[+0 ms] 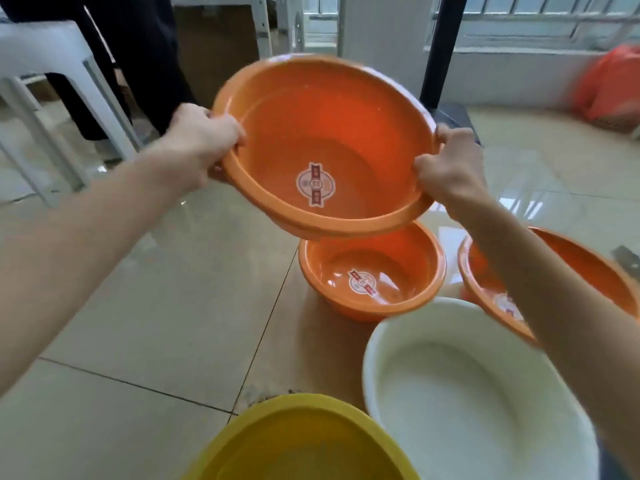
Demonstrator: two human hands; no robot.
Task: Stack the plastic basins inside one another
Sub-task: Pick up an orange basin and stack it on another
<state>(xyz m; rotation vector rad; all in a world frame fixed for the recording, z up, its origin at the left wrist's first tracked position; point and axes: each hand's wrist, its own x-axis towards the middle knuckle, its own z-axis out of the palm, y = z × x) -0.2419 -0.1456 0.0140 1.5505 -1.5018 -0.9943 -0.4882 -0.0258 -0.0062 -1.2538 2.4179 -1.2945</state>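
I hold a large orange basin (pixel 322 133) in the air, tilted toward me, a round label inside it. My left hand (pixel 204 143) grips its left rim and my right hand (pixel 450 164) grips its right rim. Directly below it a smaller orange basin (pixel 372 271) sits on the floor, partly hidden by the held one. Another orange basin (pixel 588 268) stands at the right, crossed by my right forearm. A white basin (pixel 467 386) lies at the lower right and a yellow basin (pixel 298 441) at the bottom edge.
The tiled floor (pixel 156 306) spreads to the left. A white plastic chair (pixel 52 81) stands at the upper left next to a person's dark trouser legs (pixel 138 57). A dark post (pixel 440 50) rises behind the basin, and an orange bag (pixel 613 88) lies far right.
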